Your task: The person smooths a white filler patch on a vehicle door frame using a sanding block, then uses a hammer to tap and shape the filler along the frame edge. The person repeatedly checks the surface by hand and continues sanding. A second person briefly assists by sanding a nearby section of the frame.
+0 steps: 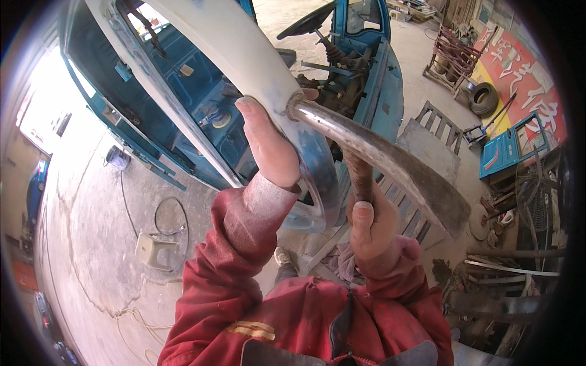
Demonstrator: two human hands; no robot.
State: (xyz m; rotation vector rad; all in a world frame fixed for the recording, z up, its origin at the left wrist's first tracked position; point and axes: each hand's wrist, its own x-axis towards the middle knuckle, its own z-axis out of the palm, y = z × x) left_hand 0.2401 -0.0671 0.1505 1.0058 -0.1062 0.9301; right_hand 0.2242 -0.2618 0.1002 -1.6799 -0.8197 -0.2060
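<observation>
My left hand (269, 141) is at a curved white vehicle frame panel (244, 52) with bare blue-grey patches. Its thumb points up along the near side, and a fingertip shows past the far edge; the other fingers are hidden behind the panel. My right hand (373, 226) is closed around the upright handle of a hammer (390, 155), thumb along the shaft. The hammer's long, worn steel head slants across the view. Its round face appears to meet the panel just right of my left hand, and its broad, flattened end points to the lower right.
Behind the panel stands a blue vehicle cab (381, 91) with a steering wheel (305, 21). A stool (155, 251), cable and bucket (118, 158) are on the floor at left. On the right are a slatted pallet (439, 125), a tyre (484, 99), a blue door (513, 149) and scrap metal.
</observation>
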